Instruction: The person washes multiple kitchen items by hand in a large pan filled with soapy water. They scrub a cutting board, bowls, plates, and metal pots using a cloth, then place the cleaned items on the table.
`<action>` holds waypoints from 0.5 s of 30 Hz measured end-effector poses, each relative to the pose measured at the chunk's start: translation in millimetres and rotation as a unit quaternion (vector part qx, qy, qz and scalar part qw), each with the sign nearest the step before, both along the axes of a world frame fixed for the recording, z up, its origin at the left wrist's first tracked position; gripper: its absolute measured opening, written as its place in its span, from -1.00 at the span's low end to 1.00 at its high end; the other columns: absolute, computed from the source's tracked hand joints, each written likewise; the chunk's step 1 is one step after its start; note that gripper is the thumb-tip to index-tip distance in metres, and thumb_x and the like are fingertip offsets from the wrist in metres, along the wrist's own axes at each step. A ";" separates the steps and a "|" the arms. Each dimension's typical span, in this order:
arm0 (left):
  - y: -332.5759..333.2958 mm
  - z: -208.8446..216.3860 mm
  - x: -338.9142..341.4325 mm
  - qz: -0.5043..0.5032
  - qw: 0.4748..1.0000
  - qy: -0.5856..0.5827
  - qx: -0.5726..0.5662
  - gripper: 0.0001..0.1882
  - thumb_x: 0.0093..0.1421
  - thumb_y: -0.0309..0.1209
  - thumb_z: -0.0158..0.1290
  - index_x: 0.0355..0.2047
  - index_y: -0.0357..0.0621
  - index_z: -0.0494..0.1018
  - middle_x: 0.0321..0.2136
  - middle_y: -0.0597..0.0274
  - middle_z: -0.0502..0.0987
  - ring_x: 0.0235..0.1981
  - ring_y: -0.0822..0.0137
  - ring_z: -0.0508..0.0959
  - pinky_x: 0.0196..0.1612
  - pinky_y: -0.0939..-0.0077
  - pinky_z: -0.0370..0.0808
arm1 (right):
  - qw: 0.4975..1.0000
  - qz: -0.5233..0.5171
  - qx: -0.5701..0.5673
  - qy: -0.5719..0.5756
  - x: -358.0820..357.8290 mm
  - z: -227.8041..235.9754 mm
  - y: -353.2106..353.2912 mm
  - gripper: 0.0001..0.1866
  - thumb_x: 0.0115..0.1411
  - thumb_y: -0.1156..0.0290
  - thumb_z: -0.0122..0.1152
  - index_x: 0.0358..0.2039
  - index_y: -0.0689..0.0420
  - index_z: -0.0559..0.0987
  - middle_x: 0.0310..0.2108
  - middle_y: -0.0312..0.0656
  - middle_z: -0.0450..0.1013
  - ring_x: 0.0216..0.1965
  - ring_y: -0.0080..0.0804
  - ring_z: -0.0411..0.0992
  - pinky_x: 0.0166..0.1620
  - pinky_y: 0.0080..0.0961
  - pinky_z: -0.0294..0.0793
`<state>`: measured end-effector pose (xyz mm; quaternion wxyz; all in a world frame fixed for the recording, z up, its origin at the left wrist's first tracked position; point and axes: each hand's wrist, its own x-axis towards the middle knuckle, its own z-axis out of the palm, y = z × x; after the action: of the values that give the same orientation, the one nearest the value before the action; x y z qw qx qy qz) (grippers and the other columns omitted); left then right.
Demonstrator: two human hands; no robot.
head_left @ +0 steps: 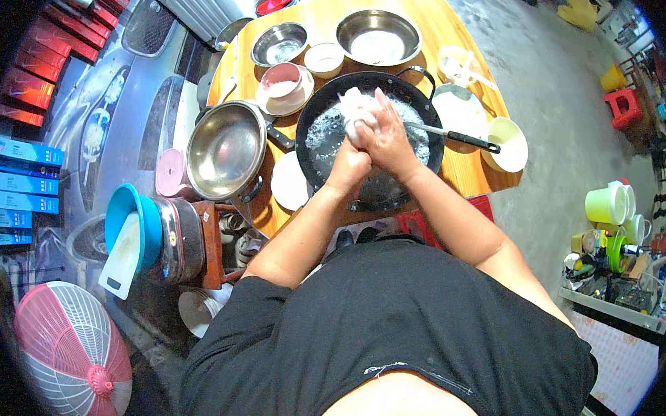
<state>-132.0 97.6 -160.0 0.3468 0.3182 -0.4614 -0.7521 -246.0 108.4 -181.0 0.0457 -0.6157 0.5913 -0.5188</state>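
A black wok (308, 122) with foamy, soapy water stands on the wooden table in front of me. Above the water a bunched white cloth (356, 109) is squeezed between both hands. My left hand (350, 168) is closed in a fist at the cloth's lower end. My right hand (389, 144) presses around the cloth from the right, its fingers pointing up and away. A utensil with a black handle (470, 140) and metal shaft lies across the wok's right rim. Its far end is hidden behind my right hand.
Around the wok are a large steel pan (226, 149) at left, two steel bowls (280, 44) behind, a pink bowl (282, 80) on white dishes, and a cream bowl (507, 145) at right. A turquoise basin (134, 222) and a pink fan (72, 352) stand lower left.
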 end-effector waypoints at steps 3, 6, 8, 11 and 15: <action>8.2 7.0 6.1 -0.025 0.996 -0.069 -0.044 -0.55 -0.12 -0.70 -0.17 -0.15 -0.25 0.42 -0.33 0.27 0.53 -0.32 0.35 0.51 -0.19 0.49 0.44 | 0.969 -0.011 -0.058 0.239 -24.3 1.2 -36.1 -0.71 0.24 0.17 -0.01 -0.24 0.11 0.52 -0.07 0.15 0.42 -0.09 0.18 0.39 -0.01 -0.06 0.40; 17.0 18.5 11.6 -0.043 0.996 -0.067 -0.044 -0.52 -0.10 -0.72 -0.20 -0.11 -0.30 0.42 -0.25 0.24 0.53 -0.21 0.39 0.50 -0.09 0.59 0.40 | 0.987 0.001 0.143 0.066 -46.7 -1.2 -59.2 -0.66 0.31 0.21 -0.15 -0.34 0.19 0.53 -0.30 0.08 0.47 -0.19 0.07 0.42 -0.11 -0.11 0.41; 21.7 28.3 17.8 -0.026 0.999 -0.039 -0.012 -0.51 -0.12 -0.72 -0.19 -0.11 -0.30 0.42 -0.27 0.25 0.53 -0.24 0.41 0.51 -0.13 0.60 0.41 | 0.981 0.036 0.175 -0.076 -61.5 -2.6 -65.7 -0.64 0.31 0.18 -0.06 -0.21 0.22 0.54 -0.22 -0.12 0.54 -0.21 -0.24 0.49 -0.11 -0.36 0.47; 14.2 37.5 26.6 -0.003 0.999 0.015 0.035 -0.48 -0.17 -0.74 -0.17 -0.12 -0.28 0.41 -0.29 0.26 0.53 -0.31 0.42 0.51 -0.25 0.63 0.41 | 0.750 0.073 0.298 -0.585 -60.8 -10.3 -55.5 -0.64 0.28 0.11 -0.07 -0.21 0.10 0.57 -0.28 -0.16 0.54 -0.28 -0.40 0.51 -0.16 -0.31 0.51; -4.9 20.8 29.2 0.067 0.989 0.124 0.050 -0.48 -0.22 -0.76 -0.12 -0.15 -0.26 0.41 -0.29 0.23 0.52 -0.28 0.31 0.51 -0.22 0.54 0.42 | 0.707 0.072 0.204 -0.673 -34.6 -13.9 -39.8 -0.65 0.36 0.23 -0.24 -0.15 0.19 0.47 -0.29 -0.14 0.49 -0.30 -0.34 0.49 -0.20 -0.32 0.53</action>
<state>-102.8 92.7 -139.2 0.4347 0.2701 -0.3539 -0.7828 -280.7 68.6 -195.0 0.5932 -0.1195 0.4496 -0.6570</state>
